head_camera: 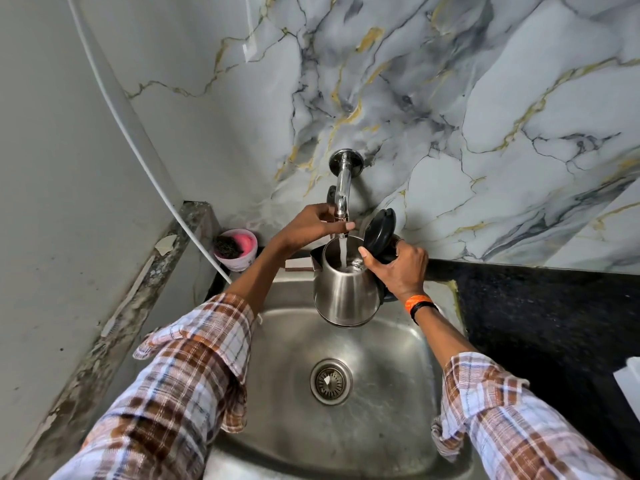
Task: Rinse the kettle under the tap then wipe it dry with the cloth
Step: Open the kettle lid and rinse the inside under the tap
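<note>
Kettle (346, 292) steel, lid open | water entering | right hand (398, 268) gripping

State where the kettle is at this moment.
In the head view the kettle is near the centre, held by the right hand above the sink, lid open, under the tap that the left hand touches.

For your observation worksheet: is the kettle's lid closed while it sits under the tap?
No: the black lid is flipped open and water from the tap streams into the kettle.
</note>
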A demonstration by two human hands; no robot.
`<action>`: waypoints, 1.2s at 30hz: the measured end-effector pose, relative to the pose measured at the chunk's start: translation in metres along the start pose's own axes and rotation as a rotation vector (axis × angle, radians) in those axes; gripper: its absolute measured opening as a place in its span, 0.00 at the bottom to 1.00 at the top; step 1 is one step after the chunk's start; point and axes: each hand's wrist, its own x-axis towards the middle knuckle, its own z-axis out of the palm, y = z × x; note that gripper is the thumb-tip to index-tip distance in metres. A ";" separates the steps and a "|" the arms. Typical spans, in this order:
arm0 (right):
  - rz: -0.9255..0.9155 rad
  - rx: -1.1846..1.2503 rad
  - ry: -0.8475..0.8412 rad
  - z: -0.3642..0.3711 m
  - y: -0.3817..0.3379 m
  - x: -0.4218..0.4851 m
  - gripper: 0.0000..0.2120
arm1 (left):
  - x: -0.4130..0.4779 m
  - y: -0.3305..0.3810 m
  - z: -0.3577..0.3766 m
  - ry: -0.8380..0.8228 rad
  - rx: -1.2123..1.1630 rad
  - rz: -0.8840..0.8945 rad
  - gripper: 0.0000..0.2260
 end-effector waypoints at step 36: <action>0.016 -0.024 0.043 0.002 0.001 -0.011 0.28 | -0.013 0.018 -0.004 0.100 0.119 0.007 0.17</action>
